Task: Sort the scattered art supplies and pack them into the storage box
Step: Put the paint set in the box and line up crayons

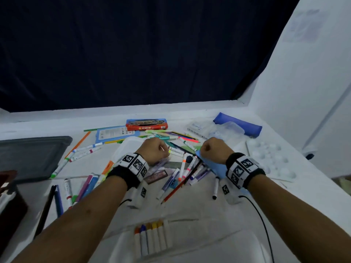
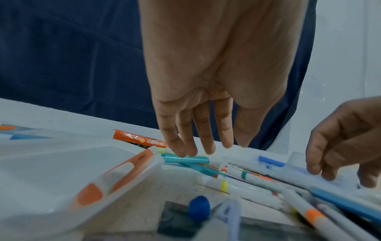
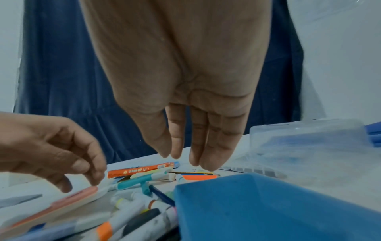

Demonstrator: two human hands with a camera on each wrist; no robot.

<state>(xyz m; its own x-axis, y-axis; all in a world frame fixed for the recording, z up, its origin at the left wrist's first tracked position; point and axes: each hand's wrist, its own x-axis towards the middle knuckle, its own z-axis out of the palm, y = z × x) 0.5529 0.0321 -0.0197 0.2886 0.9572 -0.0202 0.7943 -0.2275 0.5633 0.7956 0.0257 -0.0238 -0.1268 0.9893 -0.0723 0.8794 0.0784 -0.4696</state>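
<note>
Both hands are held over a heap of markers (image 1: 182, 158) scattered across the middle of the white table (image 1: 190, 205). The left hand (image 1: 154, 150) is extended downward, its fingers (image 2: 185, 143) straight and close together, the tips touching a teal marker (image 2: 185, 159); nothing is gripped. The right hand (image 1: 213, 151) is held just above the pens, its fingers (image 3: 206, 146) straight, pressed together and empty. A blue tray (image 3: 268, 208) lies just near of the right hand, and a clear plastic box (image 2: 62, 171) lies left of the heap.
</note>
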